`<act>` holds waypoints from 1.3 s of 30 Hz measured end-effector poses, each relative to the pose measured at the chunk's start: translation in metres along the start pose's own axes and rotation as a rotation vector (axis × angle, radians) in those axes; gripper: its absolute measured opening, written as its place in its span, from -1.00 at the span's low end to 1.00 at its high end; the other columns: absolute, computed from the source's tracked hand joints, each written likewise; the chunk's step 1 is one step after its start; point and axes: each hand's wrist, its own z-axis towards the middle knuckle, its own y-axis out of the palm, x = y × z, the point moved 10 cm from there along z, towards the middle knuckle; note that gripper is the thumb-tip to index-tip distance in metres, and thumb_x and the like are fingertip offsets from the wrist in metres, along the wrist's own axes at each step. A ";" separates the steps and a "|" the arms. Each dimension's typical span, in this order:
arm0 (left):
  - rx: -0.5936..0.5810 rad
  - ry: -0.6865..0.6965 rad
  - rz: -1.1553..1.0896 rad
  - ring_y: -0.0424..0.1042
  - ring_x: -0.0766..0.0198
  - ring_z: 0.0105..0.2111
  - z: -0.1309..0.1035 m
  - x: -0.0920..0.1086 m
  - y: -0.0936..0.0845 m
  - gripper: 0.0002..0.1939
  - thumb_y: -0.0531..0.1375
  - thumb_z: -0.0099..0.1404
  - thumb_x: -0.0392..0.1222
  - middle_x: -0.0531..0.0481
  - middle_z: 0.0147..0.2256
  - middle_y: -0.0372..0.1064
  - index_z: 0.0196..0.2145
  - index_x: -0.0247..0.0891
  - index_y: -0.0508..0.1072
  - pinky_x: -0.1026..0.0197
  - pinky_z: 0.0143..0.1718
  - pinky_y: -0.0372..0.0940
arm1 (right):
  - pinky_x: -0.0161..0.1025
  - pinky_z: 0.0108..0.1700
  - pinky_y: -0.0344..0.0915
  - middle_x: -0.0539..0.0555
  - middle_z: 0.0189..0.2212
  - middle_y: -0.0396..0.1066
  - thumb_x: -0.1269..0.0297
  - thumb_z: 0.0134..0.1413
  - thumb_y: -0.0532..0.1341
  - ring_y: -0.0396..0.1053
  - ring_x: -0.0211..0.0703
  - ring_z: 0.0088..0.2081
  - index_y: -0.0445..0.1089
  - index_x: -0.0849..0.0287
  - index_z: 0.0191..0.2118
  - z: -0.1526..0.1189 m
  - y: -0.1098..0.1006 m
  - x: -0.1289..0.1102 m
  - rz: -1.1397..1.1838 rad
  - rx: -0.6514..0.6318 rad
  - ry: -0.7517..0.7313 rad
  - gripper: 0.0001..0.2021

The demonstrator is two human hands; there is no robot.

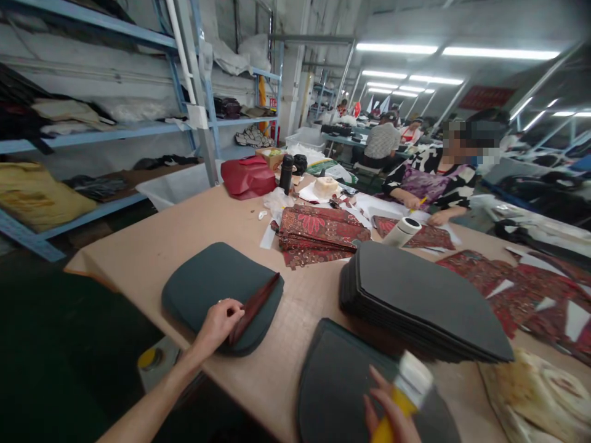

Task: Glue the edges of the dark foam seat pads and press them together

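Note:
My left hand rests on a dark grey padded piece lying on the table, its fingers touching a dark red strip that lies across the piece's right edge. My right hand holds a brush with a yellow handle and pale bristles, blurred, over a flat dark grey panel at the table's near edge. A stack of similar grey panels sits just beyond it.
Red patterned fabric pieces lie mid-table, more at right. A tape roll, a black bottle and a red bag stand further back. A person works across the table. Blue shelving lines the left.

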 end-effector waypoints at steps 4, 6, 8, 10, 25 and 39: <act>0.034 0.006 -0.089 0.44 0.23 -0.31 -0.001 0.012 -0.004 -0.72 0.03 0.24 -0.06 -0.01 -0.34 0.48 -0.51 -0.21 0.40 0.19 -0.22 0.32 | -0.24 -0.19 0.43 0.16 -0.11 0.45 0.32 0.10 0.13 0.47 -0.10 -0.16 0.31 0.11 -0.19 0.052 0.059 -0.114 0.357 -0.132 -0.083 -0.86; 0.058 0.011 -0.113 0.45 0.22 -0.31 -0.002 0.017 -0.005 -0.69 -0.02 0.28 -0.03 -0.02 -0.34 0.48 -0.46 -0.20 0.41 0.19 -0.24 0.33 | -0.24 -0.23 0.41 0.16 -0.17 0.45 0.26 0.11 0.14 0.47 -0.12 -0.22 0.28 0.13 -0.19 0.076 0.084 -0.141 0.431 -0.208 0.007 -0.85; 0.082 0.032 -0.131 0.44 0.19 -0.24 -0.006 0.023 -0.004 -0.68 -0.04 0.29 -0.02 -0.07 -0.27 0.47 -0.44 -0.21 0.39 0.14 -0.17 0.32 | -0.27 -0.35 0.36 0.09 -0.33 0.44 0.18 0.04 0.19 0.43 -0.17 -0.39 0.26 0.15 -0.20 0.091 0.106 -0.154 0.465 -0.317 0.127 -0.77; 0.112 0.146 -0.119 0.43 0.17 -0.20 -0.012 0.039 -0.002 -0.71 -0.02 0.30 -0.03 -0.10 -0.23 0.46 -0.42 -0.21 0.38 0.11 -0.10 0.29 | -0.34 -0.48 0.26 -0.05 -0.53 0.32 0.17 -0.04 0.22 0.30 -0.26 -0.54 0.22 0.14 -0.22 0.097 0.125 -0.155 0.508 -0.411 0.295 -0.73; 0.008 0.607 0.165 0.34 0.09 -0.11 -0.086 0.087 0.084 -0.37 -0.06 -0.09 -0.54 -0.15 -0.13 0.32 -0.02 -0.21 0.22 0.07 -0.08 0.24 | -0.39 -0.45 0.19 0.00 -0.41 0.34 0.39 0.01 0.06 0.27 -0.30 -0.48 0.27 0.14 -0.17 0.077 -0.005 -0.038 0.348 -0.274 0.379 -0.78; -0.703 0.567 0.153 0.23 0.13 -0.12 -0.162 0.227 0.227 -0.73 0.08 0.01 -0.46 -0.07 -0.20 0.31 -0.30 -0.25 0.34 -0.03 0.05 0.09 | -0.21 -0.38 0.28 0.18 -0.32 0.45 0.00 0.10 0.01 0.42 -0.07 -0.41 0.32 0.20 -0.11 -0.083 -0.085 0.185 -0.125 -0.209 0.609 -0.60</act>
